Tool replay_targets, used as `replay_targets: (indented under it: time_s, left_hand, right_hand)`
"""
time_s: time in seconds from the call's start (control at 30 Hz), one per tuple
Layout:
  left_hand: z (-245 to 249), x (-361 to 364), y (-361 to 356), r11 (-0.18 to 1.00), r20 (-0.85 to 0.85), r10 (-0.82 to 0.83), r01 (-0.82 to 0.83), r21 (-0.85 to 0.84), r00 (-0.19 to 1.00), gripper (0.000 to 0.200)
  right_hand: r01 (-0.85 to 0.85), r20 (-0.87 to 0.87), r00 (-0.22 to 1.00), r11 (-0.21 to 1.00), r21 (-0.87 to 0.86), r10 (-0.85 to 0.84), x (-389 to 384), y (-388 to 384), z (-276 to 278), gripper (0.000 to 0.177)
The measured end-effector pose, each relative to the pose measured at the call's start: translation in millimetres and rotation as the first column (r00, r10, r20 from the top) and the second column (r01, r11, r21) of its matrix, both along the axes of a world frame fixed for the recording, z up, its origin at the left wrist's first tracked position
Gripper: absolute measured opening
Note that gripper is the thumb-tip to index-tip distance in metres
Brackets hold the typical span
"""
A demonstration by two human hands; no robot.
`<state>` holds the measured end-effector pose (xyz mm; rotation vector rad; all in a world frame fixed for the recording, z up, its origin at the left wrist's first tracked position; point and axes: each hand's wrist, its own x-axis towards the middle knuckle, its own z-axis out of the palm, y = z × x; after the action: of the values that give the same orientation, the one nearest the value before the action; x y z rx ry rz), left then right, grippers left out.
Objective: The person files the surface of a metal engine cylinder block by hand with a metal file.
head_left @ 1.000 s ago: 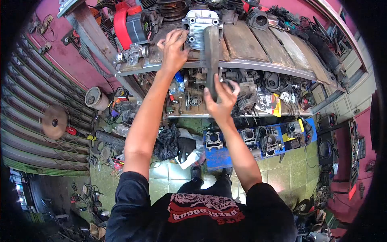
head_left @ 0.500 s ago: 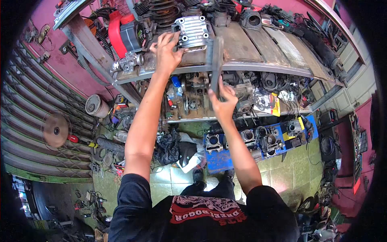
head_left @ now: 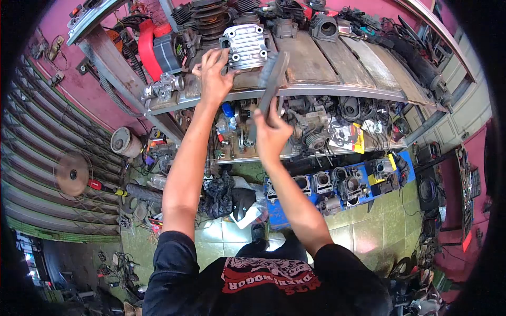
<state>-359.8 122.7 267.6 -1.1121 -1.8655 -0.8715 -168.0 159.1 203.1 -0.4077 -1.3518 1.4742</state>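
Observation:
A silver finned engine cover [head_left: 246, 45] with bolt holes at its corners stands on the upper wooden shelf. My left hand [head_left: 215, 79] grips its lower left edge, the fingers curled against its side. In my right hand [head_left: 272, 131] is a wire brush [head_left: 275, 79], its long dark handle running down through the fist. The brush's grey bristles point left, close to the cover's lower right corner. Its handle overlaps the shelf's front rail in this view.
A carburetor [head_left: 164, 87] sits at the shelf's left end, near a red and black machine [head_left: 158, 50]. Stacked finned cylinders [head_left: 208, 18] stand behind the cover. Engine parts crowd the lower shelf [head_left: 295, 152] and a blue board [head_left: 287, 213] on the floor. A fan [head_left: 73, 174] stands left.
My right hand and the wire brush have moved left and tilted, bringing the bristles closer to the cover. The cover and my left hand have shifted slightly left in view.

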Motion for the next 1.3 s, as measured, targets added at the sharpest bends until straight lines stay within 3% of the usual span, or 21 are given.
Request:
replay_targets:
  time_s: [0.13,0.3,0.37,0.5,0.63,0.67,0.7,0.73,0.8,0.83,0.87,0.93,1.0,1.2,1.23,1.27,1.3]
  left_hand:
    - [-9.3,-10.6,-3.0,0.997,-0.024,-0.072,0.073,0.037,0.997,0.065]
    - [-2.9,4.5,-3.0,0.999,-0.022,-0.048,0.049,0.005,0.999,0.064]
    - [-4.3,2.9,-1.5,0.999,-0.025,-0.043,0.044,0.019,0.999,0.063]
    - [-1.5,4.0,1.1,0.998,-0.043,-0.055,0.056,0.023,0.998,0.063]
    - [-2.3,5.2,0.1,0.999,-0.028,-0.046,0.046,0.012,0.999,0.063]
    - [-2.5,5.5,-0.6,0.999,-0.025,-0.042,0.042,0.011,0.999,0.064]
    - [-0.8,7.6,-1.3,0.999,-0.025,-0.040,0.040,0.011,0.999,0.064]
    - [1.7,10.2,-1.1,0.999,-0.020,-0.037,0.037,-0.002,0.999,0.064]
    - [4.1,13.8,-1.9,0.999,-0.016,-0.029,0.029,-0.016,0.999,0.064]
    - [3.7,13.7,-1.7,0.999,-0.010,-0.034,0.034,-0.009,0.999,0.064]
    - [3.4,13.3,-1.7,0.999,-0.005,-0.041,0.041,-0.005,0.999,0.064]
    - [0.2,9.7,-1.6,0.999,-0.017,-0.038,0.038,0.000,0.999,0.065]
    - [-1.6,4.9,-2.0,1.000,-0.040,0.004,-0.005,-0.026,0.999,0.066]
    - [-0.2,10.6,-3.1,0.999,0.003,-0.035,0.035,-0.016,0.999,0.064]
    - [-0.8,10.3,-2.7,1.000,-0.018,-0.017,0.017,-0.020,1.000,0.064]
    - [-1.2,10.5,-2.5,1.000,-0.039,0.002,-0.002,-0.023,0.999,0.065]
    - [-0.6,11.4,-3.1,1.000,-0.038,0.000,-0.001,-0.021,0.999,0.065]
  right_hand:
    - [-0.054,-0.085,0.995,0.990,-0.132,0.042,31.6,-12.8,26.8,0.055]
    - [0.023,-0.148,0.987,0.965,-0.263,-0.064,5.8,22.5,54.2,0.051]
    - [-0.114,-0.190,0.981,0.928,-0.355,0.048,-0.7,27.0,48.8,0.052]
    - [-0.044,-0.161,0.987,0.954,-0.295,-0.004,13.9,-8.9,29.9,0.054]
    - [-0.169,-0.197,0.974,0.934,-0.314,0.110,39.8,-31.7,39.0,0.059]
    - [0.054,-0.027,0.998,0.998,-0.032,-0.055,31.8,-21.7,32.1,0.059]
    - [0.230,0.083,0.961,0.931,0.282,-0.262,23.6,-12.0,28.5,0.060]
    - [0.228,0.081,0.962,0.932,0.283,-0.260,15.6,-3.1,30.8,0.060]
    - [0.384,-0.064,0.875,0.607,0.696,-0.480,-0.8,13.3,34.8,0.059]
    - [0.393,-0.107,0.864,0.525,0.755,-0.492,-8.4,18.8,26.7,0.058]
    - [0.393,-0.108,0.864,0.526,0.754,-0.491,-8.0,20.0,14.2,0.058]
    - [0.288,-0.096,0.888,0.381,0.878,-0.450,1.8,17.7,-12.7,0.060]
    - [0.211,-0.011,0.923,0.483,0.850,-0.384,17.7,9.7,-44.0,0.063]
    - [0.384,-0.133,0.912,0.692,0.611,-0.388,18.7,43.1,16.2,0.059]
    - [0.241,0.063,0.953,0.866,0.439,-0.297,11.4,58.3,30.0,0.060]
    - [0.076,-0.022,0.997,0.979,0.187,-0.073,10.1,62.5,64.6,0.058]
    - [0.043,0.000,0.999,0.976,0.215,-0.044,-0.4,76.6,70.8,0.056]
